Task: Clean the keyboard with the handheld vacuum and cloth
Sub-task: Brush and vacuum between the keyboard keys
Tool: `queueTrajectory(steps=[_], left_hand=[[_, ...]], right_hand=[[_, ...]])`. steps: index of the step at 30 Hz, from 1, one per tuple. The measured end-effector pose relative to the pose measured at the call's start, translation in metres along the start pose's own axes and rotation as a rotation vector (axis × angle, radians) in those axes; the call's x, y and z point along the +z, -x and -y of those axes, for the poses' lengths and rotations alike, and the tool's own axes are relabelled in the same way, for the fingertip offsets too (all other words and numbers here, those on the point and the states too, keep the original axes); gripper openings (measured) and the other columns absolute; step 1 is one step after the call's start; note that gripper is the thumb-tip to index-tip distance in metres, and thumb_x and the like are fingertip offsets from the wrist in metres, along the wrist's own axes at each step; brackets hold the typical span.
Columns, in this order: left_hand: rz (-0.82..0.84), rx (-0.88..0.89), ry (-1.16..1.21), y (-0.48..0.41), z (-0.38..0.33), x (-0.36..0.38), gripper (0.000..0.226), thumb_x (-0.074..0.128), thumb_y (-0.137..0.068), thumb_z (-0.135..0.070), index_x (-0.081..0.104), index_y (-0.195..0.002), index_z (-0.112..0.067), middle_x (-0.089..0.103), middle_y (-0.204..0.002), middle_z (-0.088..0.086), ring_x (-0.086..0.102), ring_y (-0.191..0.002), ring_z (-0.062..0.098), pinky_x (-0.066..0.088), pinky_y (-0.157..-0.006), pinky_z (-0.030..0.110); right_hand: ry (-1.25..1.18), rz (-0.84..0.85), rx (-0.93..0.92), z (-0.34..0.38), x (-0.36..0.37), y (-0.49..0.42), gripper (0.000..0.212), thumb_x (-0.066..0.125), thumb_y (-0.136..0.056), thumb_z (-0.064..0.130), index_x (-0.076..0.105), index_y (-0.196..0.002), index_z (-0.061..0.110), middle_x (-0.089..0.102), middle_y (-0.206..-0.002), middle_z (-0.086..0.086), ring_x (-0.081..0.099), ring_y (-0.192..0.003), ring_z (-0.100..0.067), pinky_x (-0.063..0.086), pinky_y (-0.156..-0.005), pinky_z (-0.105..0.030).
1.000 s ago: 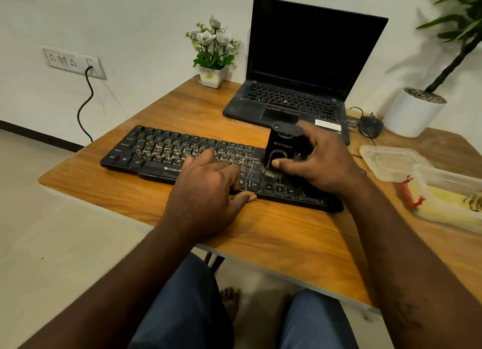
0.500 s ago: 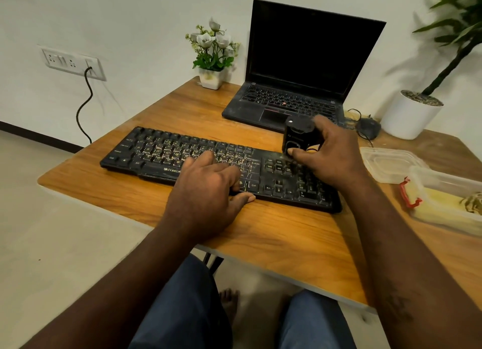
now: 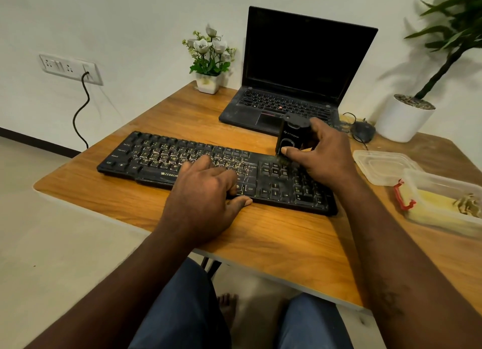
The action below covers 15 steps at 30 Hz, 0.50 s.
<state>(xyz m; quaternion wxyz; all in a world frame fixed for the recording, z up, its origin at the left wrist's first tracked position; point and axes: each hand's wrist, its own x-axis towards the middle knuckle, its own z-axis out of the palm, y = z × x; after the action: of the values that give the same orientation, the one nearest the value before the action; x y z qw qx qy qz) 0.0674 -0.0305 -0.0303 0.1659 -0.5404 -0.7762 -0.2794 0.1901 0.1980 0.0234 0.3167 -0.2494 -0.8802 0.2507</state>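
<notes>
Dusty black keyboard (image 3: 156,155) reads "ZEBRO"; left hand (image 3: 203,200) rests loose-fingered on it, right hand (image 3: 323,155) grips black handheld vacuum (image 3: 289,137).

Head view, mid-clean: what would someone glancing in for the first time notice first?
The dusty black keyboard lies across the middle of the wooden table, the left hand resting on its front edge. Toward its right end, the right hand grips a small black handheld vacuum upright at the back edge. Behind sits an open laptop, screen dark.
</notes>
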Motion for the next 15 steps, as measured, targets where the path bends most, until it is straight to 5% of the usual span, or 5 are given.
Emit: queueTrajectory(steps=[7,15], left_hand=[[-0.013,0.006,-0.013,0.0,0.0,0.001,0.037,0.065,-0.083,-0.063,0.045,-0.075,-0.033,0.058,-0.072,-0.011,0.04,-0.079,0.014,0.035,-0.074,0.037],[-0.012,-0.014,-0.006,0.0,0.0,0.001,0.037,0.064,-0.084,-0.064,0.043,-0.075,-0.035,0.051,-0.072,-0.016,0.04,-0.079,0.013,0.038,-0.075,0.039]], right_hand=[[-0.092,0.2,-0.204,0.02,0.012,0.01,0.047,0.087,-0.081,0.028,0.066,-0.122,0.028,0.07,-0.107,0.02,0.065,-0.102,0.007,0.052,-0.082,-0.01],[0.016,0.263,-0.163,-0.009,-0.031,0.008,0.041,0.089,-0.076,0.014,0.067,-0.107,0.03,0.07,-0.099,0.017,0.064,-0.094,0.008,0.046,-0.077,-0.008]])
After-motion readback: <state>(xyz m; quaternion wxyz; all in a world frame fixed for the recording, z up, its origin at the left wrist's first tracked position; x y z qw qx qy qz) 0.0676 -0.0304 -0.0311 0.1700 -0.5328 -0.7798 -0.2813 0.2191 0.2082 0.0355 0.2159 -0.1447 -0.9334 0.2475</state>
